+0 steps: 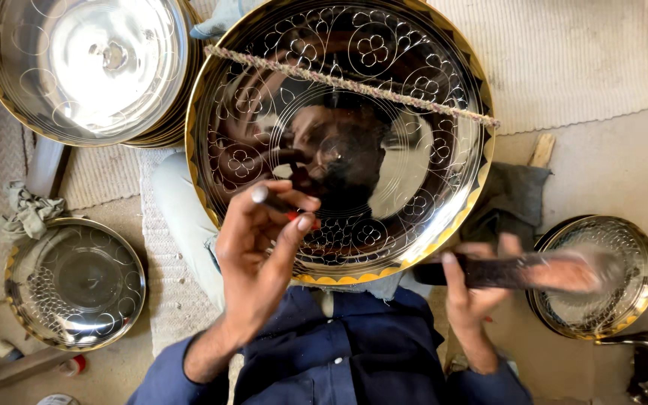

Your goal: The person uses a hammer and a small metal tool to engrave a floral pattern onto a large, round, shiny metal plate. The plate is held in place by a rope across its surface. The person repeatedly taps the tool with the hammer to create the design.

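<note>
Blue-sleeved left hand (260,247) pinches a thin engraving tool (275,201) against the big engraved steel plate (406,161), while right hand (481,289) clenches a blurred dark-handled hammer (534,270).

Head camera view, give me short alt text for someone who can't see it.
A left hand holds a thin tool against a large engraved metal plate; the right hand grips a blurred dark-handled tool. Smaller plates lie around.

Floor (601,161) bears mats (564,52); plates (76,281) (engraved) rest there.

Left hand (260,240) pinched, right hand (474,289) fisted.
</note>
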